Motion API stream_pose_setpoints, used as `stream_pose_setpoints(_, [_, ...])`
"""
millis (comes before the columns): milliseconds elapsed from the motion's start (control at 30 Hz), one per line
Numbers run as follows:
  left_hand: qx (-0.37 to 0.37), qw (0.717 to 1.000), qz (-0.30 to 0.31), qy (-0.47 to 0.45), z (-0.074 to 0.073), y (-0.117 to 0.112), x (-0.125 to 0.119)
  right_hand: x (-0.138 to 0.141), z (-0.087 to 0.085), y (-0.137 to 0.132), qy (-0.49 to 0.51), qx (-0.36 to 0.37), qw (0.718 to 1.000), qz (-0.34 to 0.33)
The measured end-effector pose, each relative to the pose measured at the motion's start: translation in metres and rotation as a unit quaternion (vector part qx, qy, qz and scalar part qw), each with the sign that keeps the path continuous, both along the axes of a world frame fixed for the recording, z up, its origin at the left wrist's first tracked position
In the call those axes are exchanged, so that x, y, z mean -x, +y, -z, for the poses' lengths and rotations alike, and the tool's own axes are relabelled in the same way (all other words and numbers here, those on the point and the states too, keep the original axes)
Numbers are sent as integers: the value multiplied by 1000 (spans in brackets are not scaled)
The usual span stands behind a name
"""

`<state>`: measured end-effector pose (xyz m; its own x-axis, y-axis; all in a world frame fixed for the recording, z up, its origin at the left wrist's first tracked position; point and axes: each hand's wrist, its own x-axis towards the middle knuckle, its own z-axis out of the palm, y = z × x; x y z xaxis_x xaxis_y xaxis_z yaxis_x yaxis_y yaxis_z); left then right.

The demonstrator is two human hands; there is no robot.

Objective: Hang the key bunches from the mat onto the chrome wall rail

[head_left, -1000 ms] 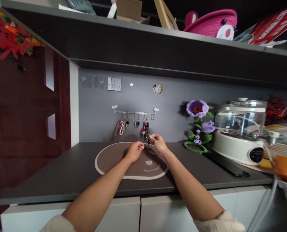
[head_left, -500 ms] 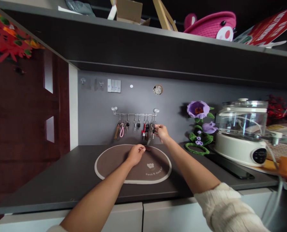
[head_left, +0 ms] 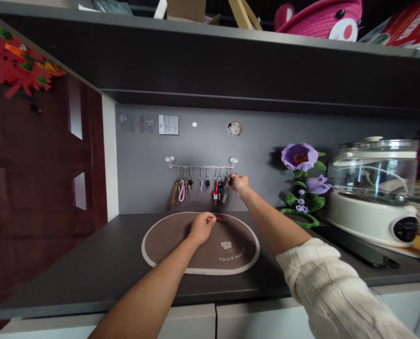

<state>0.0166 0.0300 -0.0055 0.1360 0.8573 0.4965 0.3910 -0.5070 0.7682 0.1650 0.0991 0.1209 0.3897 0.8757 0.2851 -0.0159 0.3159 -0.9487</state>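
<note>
A chrome hook rail [head_left: 201,166] on the grey wall carries several key bunches. My right hand [head_left: 240,184] is raised to the rail's right end, fingers pinched on a key bunch [head_left: 227,188] that hangs at the last hook. My left hand [head_left: 203,227] rests on the brown oval mat [head_left: 167,242], its fingertips closed on a small red object [head_left: 220,218] lying there. What that red thing is I cannot make out.
Knitted purple flowers [head_left: 300,181] stand to the right of the rail. A white cooker with a glass lid [head_left: 374,190] sits at far right on the dark counter [head_left: 90,263]. A shelf [head_left: 210,42] overhangs above; a dark red door [head_left: 36,155] is at left.
My right hand lifted the key bunch from above the mat up to the rail's right end. My left hand let go of the keys and settled on the mat at the red object.
</note>
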Motion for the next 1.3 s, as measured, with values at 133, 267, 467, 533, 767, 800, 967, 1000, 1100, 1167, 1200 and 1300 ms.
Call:
stream_pose_setpoints(133, [4,1000,-5,0,1,1,0,3,0,9,15,2,1000,21])
stream_pose_setpoints(267, [4,1000,-7,-1,0,0,1,5,2,13,34,15,999,32])
stream_pose_setpoints(467, [3,1000,-19,-1,-1,0,1,4,12,14,49,9,998,31])
stream_pose_setpoints(533, [0,1000,-22,-2,-1,0,2,4,15,14,49,8,998,30])
stream_pose_setpoints(767, [7,999,-34,-12,-4,-3,2,1,21,11,41,-18,999,19])
stream_pose_setpoints(800, [6,999,-37,-11,-4,-3,2,-1,23,11,36,-18,999,22])
stream_pose_setpoints(967, [-4,999,-52,3,-3,1,5,-7,33,11,-4,-31,999,23])
stream_pose_setpoints(1000, [-7,998,-55,8,-3,2,6,-7,35,11,-9,-32,999,22])
stream_pose_setpoints(1100, [-19,997,-68,27,-5,2,9,-9,41,10,-15,-34,999,21])
stream_pose_setpoints(1167, [-24,996,-82,36,-6,2,11,-9,46,7,-29,-36,999,29])
stream_pose_setpoints(1200, [-24,995,-88,38,-7,1,11,-9,48,6,-41,-37,998,37])
stream_pose_setpoints(1300, [-21,994,-104,42,-9,1,14,-9,58,1,-90,-41,993,63])
